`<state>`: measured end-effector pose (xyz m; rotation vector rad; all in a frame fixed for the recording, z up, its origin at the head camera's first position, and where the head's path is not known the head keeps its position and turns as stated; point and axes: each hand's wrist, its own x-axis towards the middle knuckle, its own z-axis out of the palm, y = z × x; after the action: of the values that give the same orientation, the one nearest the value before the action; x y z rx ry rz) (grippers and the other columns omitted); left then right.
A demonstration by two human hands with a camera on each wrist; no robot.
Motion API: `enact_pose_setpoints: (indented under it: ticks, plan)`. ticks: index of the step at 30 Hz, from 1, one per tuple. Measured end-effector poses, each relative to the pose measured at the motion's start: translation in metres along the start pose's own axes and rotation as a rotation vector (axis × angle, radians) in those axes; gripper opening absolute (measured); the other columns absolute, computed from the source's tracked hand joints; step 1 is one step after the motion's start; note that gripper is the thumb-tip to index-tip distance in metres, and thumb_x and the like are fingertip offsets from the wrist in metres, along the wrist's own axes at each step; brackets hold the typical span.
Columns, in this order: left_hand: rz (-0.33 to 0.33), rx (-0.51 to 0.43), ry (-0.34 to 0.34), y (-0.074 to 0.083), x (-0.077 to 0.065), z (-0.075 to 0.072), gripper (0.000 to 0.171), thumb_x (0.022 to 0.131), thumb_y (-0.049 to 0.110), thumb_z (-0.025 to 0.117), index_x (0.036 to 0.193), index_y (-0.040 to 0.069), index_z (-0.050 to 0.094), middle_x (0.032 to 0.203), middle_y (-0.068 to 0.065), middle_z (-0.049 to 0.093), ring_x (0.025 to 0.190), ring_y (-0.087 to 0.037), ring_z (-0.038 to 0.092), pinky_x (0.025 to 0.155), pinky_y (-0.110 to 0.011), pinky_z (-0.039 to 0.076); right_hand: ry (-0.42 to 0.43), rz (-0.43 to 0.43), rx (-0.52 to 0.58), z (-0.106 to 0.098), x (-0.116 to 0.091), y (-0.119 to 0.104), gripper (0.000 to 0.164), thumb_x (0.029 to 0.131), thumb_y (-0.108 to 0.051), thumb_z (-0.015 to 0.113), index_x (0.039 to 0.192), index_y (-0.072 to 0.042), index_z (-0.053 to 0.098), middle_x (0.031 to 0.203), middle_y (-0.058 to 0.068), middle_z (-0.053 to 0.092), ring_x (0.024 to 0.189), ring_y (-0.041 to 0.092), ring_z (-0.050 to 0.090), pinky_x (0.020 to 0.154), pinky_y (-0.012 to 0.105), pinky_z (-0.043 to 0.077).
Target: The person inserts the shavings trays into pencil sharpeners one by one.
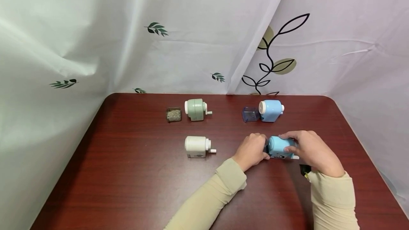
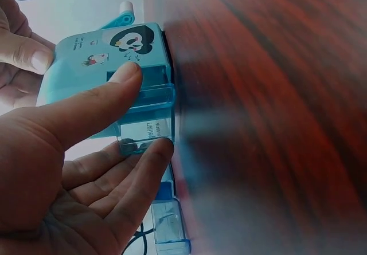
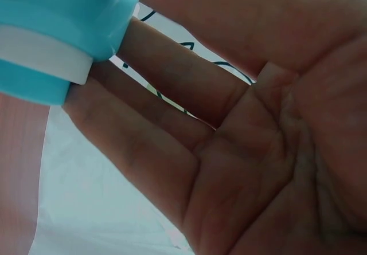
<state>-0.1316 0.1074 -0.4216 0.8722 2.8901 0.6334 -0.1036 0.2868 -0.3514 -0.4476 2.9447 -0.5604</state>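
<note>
From where I watch, the right hand point(image 1: 309, 151) grips the blue sharpener point(image 1: 276, 144) by its body, thumb on the near face and fingers over the far side; the left hand point(image 1: 253, 152) has its thumb and index finger pinching the clear blue drawer point(image 2: 146, 126) at the sharpener's left end, and on the left wrist view I see that drawer partly out of the body; the sharpener itself stands upright between the two hands, its base down at the dark red table point(image 1: 127, 184), with a panda print point(image 2: 133, 40) on the face near the left thumb and a white crank knob point(image 1: 295, 157) just below the right fingers; straight beyond the grip I have a second, light blue sharpener point(image 1: 272, 111), with its own see-through drawer point(image 1: 250, 115) just to its left; out left of the grip stands a white sharpener point(image 1: 195, 144), its crank turned toward the left hand; farther off, beyond that one, is a green sharpener point(image 1: 196, 110), and left of it a small clear box point(image 1: 174, 115) holding shavings; close by the right sleeve point(image 1: 333, 191) lies a black and yellow thing, mostly hidden.
</note>
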Motion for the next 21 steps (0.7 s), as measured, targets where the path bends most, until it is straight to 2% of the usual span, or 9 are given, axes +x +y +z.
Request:
enact_pose_setpoints:
  ticks: [6,21]
  plan:
    - [0.003,0.016,-0.007,0.0025,0.002,-0.0003,0.04,0.074,0.034,0.091,0.101,0.011,0.072,0.089,0.002,0.067,0.083,-0.011,0.067,0.076,-0.019,0.054,0.003,-0.004,-0.005,-0.0004,0.0004,-0.0004,0.033,0.078,-0.006,0.085,0.11,-0.005,0.076,0.098,0.011,0.072,0.079,0.022,0.061,0.069,0.038,0.051]
    - [-0.01,0.038,-0.016,0.0055,0.0047,0.0029,0.045,0.074,0.036,0.091,0.105,0.011,0.073,0.094,0.001,0.069,0.086,-0.011,0.068,0.077,-0.02,0.055,0.005,0.001,-0.004,-0.0005,-0.0001,-0.0021,0.032,0.078,-0.005,0.085,0.109,-0.005,0.076,0.098,0.012,0.072,0.079,0.022,0.061,0.07,0.039,0.051]
